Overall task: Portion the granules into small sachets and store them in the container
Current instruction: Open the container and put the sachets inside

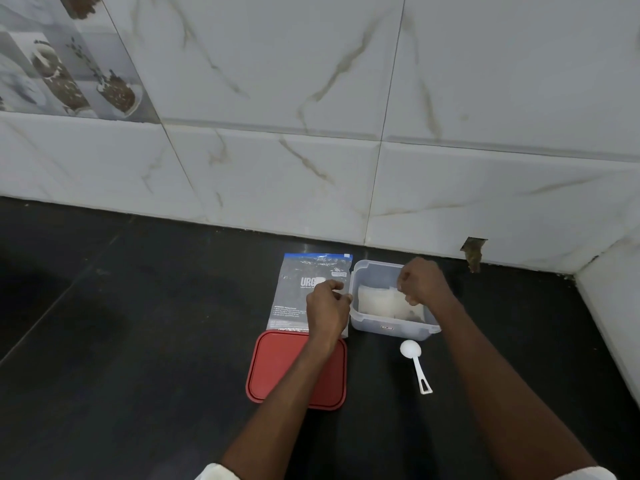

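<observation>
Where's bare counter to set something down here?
Widest free patch: the black counter left of the bag and red lid. Another lies right of the container and spoon, toward the side wall. Crowded in the middle, where the left hand and right hand hover over bag and container.

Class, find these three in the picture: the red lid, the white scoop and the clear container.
red lid (272, 358), head view, on the bare left part of its top.
white scoop (410, 349), head view, on its round bowl.
clear container (375, 325), head view, on its front wall.
</observation>
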Demonstrator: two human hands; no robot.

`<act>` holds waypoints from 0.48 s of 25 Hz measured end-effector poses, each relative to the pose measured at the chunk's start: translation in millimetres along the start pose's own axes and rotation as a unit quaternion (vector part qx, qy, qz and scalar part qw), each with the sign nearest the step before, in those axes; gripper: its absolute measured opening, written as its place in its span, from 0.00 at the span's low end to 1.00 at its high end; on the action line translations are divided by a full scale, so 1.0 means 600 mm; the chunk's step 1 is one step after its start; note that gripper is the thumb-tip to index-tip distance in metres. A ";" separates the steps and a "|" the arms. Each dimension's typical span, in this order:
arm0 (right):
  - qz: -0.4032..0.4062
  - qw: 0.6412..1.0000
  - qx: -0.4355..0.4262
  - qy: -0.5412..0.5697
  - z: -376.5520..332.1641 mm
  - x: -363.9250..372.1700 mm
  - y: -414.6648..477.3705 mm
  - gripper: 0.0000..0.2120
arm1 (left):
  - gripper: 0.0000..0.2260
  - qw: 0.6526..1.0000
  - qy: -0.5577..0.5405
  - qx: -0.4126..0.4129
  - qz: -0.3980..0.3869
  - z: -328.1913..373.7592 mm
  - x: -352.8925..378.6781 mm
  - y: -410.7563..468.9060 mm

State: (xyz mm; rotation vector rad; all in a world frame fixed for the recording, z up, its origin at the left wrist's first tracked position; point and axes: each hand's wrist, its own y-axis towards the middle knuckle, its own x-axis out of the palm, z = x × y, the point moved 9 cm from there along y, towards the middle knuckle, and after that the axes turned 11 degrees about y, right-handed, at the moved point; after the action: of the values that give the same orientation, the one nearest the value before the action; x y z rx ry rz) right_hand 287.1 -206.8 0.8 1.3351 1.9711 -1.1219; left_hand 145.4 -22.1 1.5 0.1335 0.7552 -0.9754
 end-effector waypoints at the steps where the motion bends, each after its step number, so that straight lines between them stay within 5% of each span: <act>1: -0.008 0.999 -0.017 -0.028 0.000 -0.001 -0.002 0.05 | 0.14 1.000 0.001 0.002 0.001 0.000 0.001 0.000; 7: -0.099 0.975 -0.114 -0.163 -0.005 0.071 -0.035 0.10 | 0.15 0.996 0.079 0.038 0.030 0.029 -0.014 -0.017; 10: -0.068 0.979 -0.099 -0.167 0.000 0.039 -0.029 0.12 | 0.13 0.983 0.116 0.140 0.026 0.091 -0.002 -0.019; 12: -0.016 0.987 -0.073 -0.144 0.002 0.001 -0.012 0.13 | 0.12 0.967 0.153 0.197 -0.043 0.131 0.038 -0.005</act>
State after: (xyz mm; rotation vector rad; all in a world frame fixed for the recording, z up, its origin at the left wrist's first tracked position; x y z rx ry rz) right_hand 280.3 -208.6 2.3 1.0074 1.8277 -1.0943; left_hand 191.6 -73.1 45.9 0.6135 0.8457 -1.1960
